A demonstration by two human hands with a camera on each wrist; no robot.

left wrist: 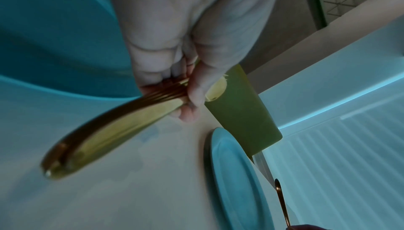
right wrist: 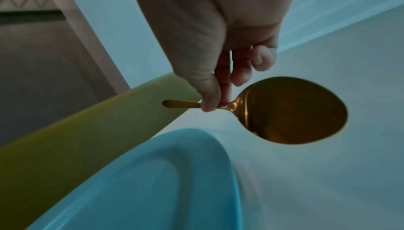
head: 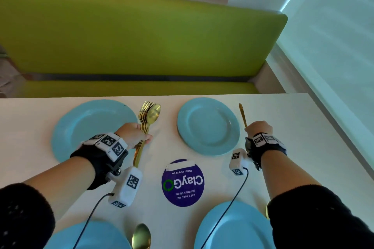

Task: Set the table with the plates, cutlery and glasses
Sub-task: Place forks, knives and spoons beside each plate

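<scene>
My left hand grips a bundle of gold cutlery, several forks and a spoon, with heads pointing away, between the far left blue plate and the far right blue plate. The left wrist view shows the bundle's handles sticking out of my fist. My right hand pinches a gold spoon by its neck, to the right of the far right plate, handle pointing away. In the right wrist view the spoon bowl hangs just over the table beside the plate's rim.
Two more blue plates sit at the near edge, with a gold spoon between them. A purple round sticker marks the table's middle. A green bench runs behind the table; a wall runs along the right.
</scene>
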